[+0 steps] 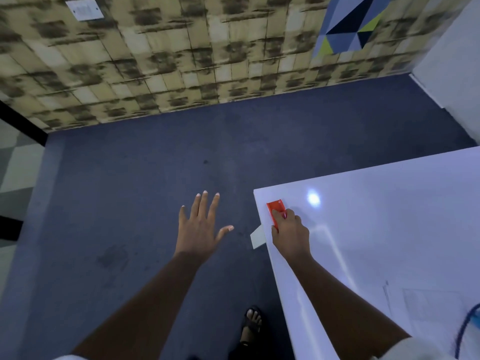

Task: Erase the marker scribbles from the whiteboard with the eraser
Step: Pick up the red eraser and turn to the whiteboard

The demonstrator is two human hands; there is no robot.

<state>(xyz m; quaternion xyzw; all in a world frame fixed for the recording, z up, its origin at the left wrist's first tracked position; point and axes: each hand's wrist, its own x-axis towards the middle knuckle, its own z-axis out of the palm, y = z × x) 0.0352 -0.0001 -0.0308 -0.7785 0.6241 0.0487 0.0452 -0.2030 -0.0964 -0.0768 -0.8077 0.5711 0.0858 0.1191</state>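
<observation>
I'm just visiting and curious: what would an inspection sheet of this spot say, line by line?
Surface: glossy white whiteboard lying flat, with a bright light reflection; faint grey pencil-like lines near its lower right.
Job's things: red rectangular eraser near the board's far left corner; bold marker scribbles: nothing seen.
Clutter: small pale paper piece at the board's left edge.
Grips: right hand holds the eraser; left hand open, fingers spread, off the board.
Cables: blue cord at the lower right edge.
Surroundings: dark blue carpet, beige patterned wall, sandalled foot.
</observation>
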